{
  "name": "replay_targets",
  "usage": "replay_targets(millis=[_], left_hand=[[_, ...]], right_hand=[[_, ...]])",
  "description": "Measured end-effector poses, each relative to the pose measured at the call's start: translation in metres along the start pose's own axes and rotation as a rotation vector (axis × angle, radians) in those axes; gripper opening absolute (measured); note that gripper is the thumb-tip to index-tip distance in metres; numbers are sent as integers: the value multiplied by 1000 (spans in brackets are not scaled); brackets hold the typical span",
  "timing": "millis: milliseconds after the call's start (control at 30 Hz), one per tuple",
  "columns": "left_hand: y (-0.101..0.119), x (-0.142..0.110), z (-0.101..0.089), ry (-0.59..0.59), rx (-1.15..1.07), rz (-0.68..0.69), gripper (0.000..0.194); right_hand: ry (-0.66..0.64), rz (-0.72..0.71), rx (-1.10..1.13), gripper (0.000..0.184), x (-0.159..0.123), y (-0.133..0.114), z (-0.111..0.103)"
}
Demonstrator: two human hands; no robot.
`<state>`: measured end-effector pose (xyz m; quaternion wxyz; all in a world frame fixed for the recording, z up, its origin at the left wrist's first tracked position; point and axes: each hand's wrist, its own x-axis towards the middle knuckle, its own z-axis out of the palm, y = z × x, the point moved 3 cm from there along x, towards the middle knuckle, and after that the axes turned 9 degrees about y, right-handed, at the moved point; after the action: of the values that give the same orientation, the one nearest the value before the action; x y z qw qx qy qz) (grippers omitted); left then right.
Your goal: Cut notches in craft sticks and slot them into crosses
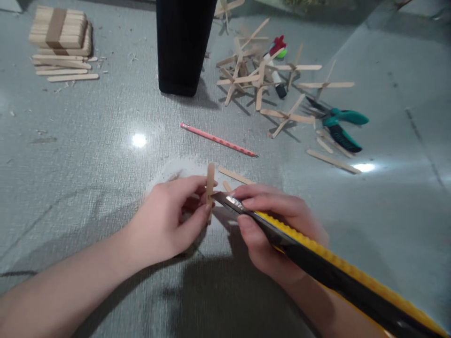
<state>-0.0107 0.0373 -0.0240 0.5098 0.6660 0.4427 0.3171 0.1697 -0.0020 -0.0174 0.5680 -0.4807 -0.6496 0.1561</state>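
Observation:
My left hand [169, 220] pinches a wooden craft stick [210, 185] and holds it upright just above the grey table [88, 155]. My right hand [278, 225] grips a yellow and black utility knife [317, 260]. Its metal blade tip [227, 201] presses against the side of the stick. Another loose stick [234, 175] lies just behind my hands. White shavings or a pale patch [176, 171] lie on the table under the stick.
A pink pencil [218, 139] lies beyond my hands. Behind it stand a black container [183, 44], several crossed-stick assemblies [246, 72], a glue tube [276, 65] and teal-handled pliers [340, 124]. A banded bundle of sticks [59, 33] sits far left.

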Motion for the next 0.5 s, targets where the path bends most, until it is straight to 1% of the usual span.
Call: replay_targets(millis=[133, 300, 500], left_hand=[[-3, 0, 0, 11, -65, -80, 24], [-6, 0, 0, -4, -139, -132, 19], [-5, 2, 0, -4, -189, -173, 14]], right_hand=[[-34, -28, -11, 27, 3, -1, 0], [-92, -60, -12, 28, 6, -4, 0], [-81, -86, -34, 29, 3, -5, -1]])
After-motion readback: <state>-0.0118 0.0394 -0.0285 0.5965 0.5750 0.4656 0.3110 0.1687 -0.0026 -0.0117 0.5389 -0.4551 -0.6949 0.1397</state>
